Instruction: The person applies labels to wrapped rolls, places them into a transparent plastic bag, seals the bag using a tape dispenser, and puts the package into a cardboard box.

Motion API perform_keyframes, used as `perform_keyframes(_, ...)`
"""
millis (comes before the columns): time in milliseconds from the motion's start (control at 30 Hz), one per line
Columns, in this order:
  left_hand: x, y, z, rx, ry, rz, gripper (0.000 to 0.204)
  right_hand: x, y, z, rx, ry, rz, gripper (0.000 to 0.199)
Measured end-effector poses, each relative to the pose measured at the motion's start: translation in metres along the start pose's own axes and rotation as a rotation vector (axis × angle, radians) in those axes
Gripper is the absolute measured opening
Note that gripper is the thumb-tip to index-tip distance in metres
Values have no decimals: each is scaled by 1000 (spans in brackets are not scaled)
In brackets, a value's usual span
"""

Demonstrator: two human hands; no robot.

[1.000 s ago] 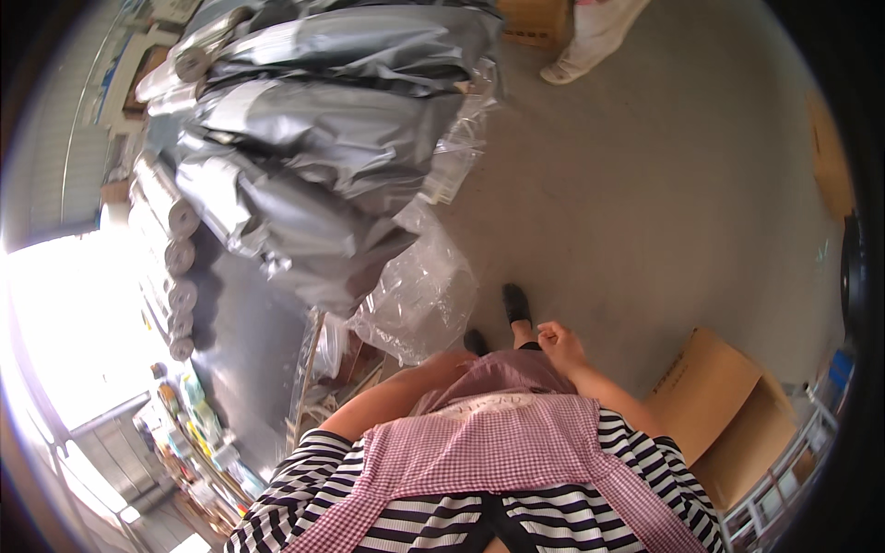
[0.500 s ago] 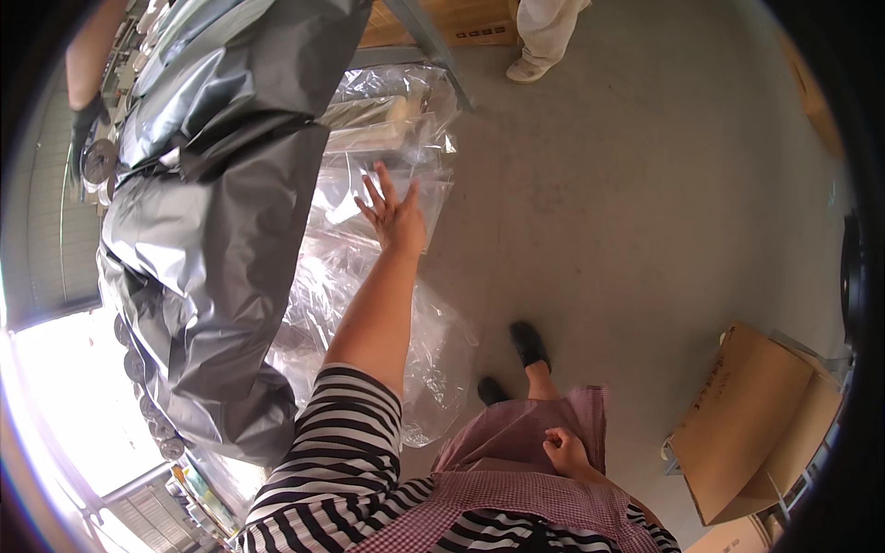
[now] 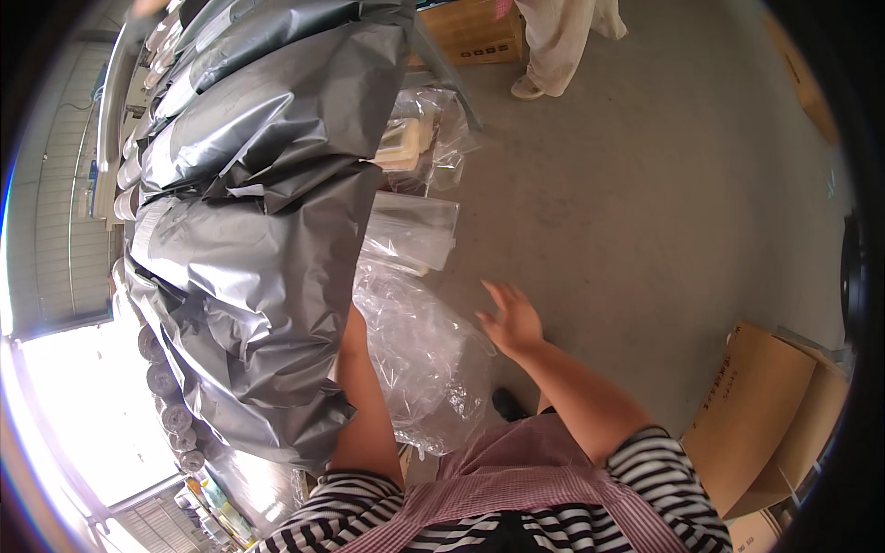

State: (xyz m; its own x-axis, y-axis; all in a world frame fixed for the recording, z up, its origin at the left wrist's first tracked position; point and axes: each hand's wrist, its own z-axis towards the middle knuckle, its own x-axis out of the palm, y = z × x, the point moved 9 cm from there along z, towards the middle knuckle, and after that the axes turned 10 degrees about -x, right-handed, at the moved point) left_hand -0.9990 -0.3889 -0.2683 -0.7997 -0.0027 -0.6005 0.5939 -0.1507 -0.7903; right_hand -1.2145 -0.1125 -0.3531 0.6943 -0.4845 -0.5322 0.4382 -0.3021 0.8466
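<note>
**Grey plastic bundles (image 3: 267, 111) lie side by side, the nearest one slanting toward the wearer**

The nearest bundle (image 3: 263, 355), crumpled and glossy, lies at the near end of the row on the wearer's left. Its long axis runs from upper left to lower right, its lower end pointing toward the wearer's body. Farther bundles lie more nearly crosswise, their right ends tipped upward in the view.

The left forearm (image 3: 369, 405) reaches up along the bundle's right edge; the left hand is hidden behind the plastic, so whether it grips cannot be told. The right hand (image 3: 514, 324) hangs above the floor (image 3: 645, 221), fingers spread, holding nothing.

Beside the bundles, clear plastic bags (image 3: 415, 359) bulge below flat clear packets (image 3: 410, 226). Rolls (image 3: 161, 380) line the far left. An open cardboard box (image 3: 751, 415) stands at lower right; near the top, another person's pale trouser leg (image 3: 558, 46) stands beside a carton (image 3: 475, 35).
</note>
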Motion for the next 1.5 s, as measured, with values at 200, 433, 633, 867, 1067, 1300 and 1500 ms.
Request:
perform_keyframes(200,-46,-45,-68,25,-141,265,24,71,105,144,-130,244,-98,51)
perform_keyframes(433,0,13,-148,-273,347,124,35,147,202,147,-350,268,322,24)
perform_keyframes(633,46,113,-179,-699,732,-576,58,0,218,24,-726,-130,209,8)
perform_keyframes(867,40,-6,-172,-709,803,-933,63,-123,263,-45,-690,68,189,20)
perform_keyframes(1067,30,-85,-167,-772,816,-1003,49,-233,333,-104,-1135,-1,389,25)
perform_keyframes(1300,43,-123,-188,-748,1125,-992,41,-302,380,-151,-842,525,541,26)
perform_keyframes(1500,-2,-290,-250,-488,1269,-321,63,-372,293,-169,-86,482,884,33)
